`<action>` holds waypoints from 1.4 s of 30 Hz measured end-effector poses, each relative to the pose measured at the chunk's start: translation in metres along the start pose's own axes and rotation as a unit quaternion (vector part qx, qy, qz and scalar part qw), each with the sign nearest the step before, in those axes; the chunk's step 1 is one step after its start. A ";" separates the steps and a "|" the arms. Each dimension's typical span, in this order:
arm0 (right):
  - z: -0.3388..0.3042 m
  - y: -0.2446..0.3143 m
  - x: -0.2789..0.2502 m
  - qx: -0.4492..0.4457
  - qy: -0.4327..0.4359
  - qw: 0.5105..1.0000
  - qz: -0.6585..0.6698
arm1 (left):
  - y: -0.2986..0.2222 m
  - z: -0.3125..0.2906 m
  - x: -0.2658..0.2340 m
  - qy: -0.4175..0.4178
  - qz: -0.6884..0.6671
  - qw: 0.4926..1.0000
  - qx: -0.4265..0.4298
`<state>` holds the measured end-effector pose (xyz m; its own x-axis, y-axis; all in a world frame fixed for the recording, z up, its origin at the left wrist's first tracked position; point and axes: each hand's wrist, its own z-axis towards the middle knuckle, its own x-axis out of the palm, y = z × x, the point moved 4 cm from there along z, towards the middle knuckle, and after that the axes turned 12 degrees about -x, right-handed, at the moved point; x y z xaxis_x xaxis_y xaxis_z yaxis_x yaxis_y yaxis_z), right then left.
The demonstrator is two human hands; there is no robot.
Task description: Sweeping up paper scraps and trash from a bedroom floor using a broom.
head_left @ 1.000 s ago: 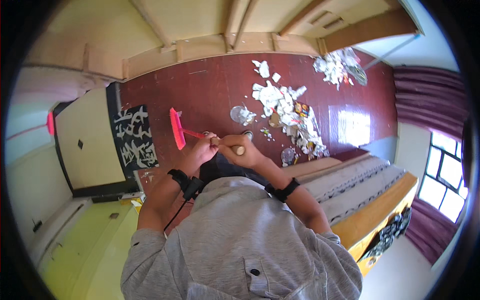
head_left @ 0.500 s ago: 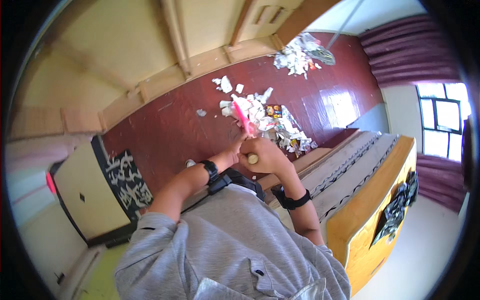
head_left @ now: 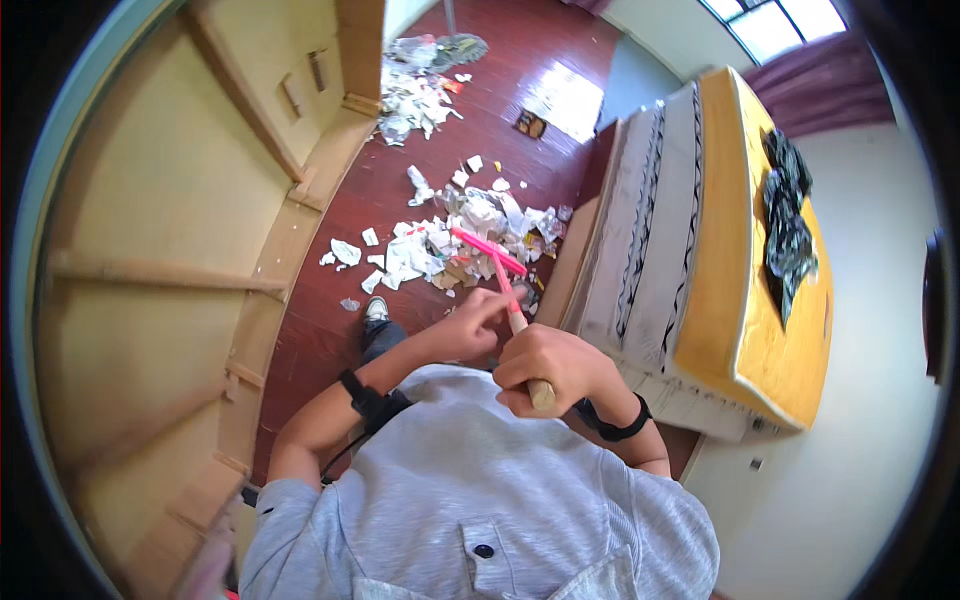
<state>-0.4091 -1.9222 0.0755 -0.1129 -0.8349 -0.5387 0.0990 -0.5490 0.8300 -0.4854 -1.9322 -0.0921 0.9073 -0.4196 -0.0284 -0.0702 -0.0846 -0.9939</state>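
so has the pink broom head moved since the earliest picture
Yes. The pink broom head has moved closer to the stacked mattresses, and is now at the paper litter beside them.

Scene lit moderately brightly by daylight; light admitted through the window (head_left: 785,22) at upper right, whose panes are blown out to white. A hard, mirror-like glare is thrown back by the red floor (head_left: 325,300) below it; floor tone is rendered darker toward the near left. Highlights on the paper litter (head_left: 408,255) are pushed close to clipping. Only soft shadows are cast. The pink broom head (head_left: 488,250) is rendered strongly saturated, with fine bristle detail lost. Straight edges of the wooden panels (head_left: 150,190) are bowed by the fisheye; corners are blacked out, and the left rim is fringed blue.
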 end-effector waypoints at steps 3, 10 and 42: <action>0.033 0.007 -0.004 0.008 -0.006 0.998 0.061 | -0.081 -0.003 -0.022 0.070 0.179 0.960 0.205; 0.035 0.002 -0.042 0.047 -0.238 0.969 0.053 | -0.079 0.037 -0.033 0.250 0.037 0.932 0.259; -0.203 -0.502 0.006 0.222 -0.853 -0.150 0.448 | 0.040 0.388 -0.024 0.386 0.097 0.917 -0.036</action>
<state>-0.2590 -1.6597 -0.3738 0.1024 0.9944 0.0261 0.8985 -0.1037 0.4265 -0.3493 -1.5752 -0.1720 0.3135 -0.9450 -0.0936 -0.2521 0.0122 -0.9676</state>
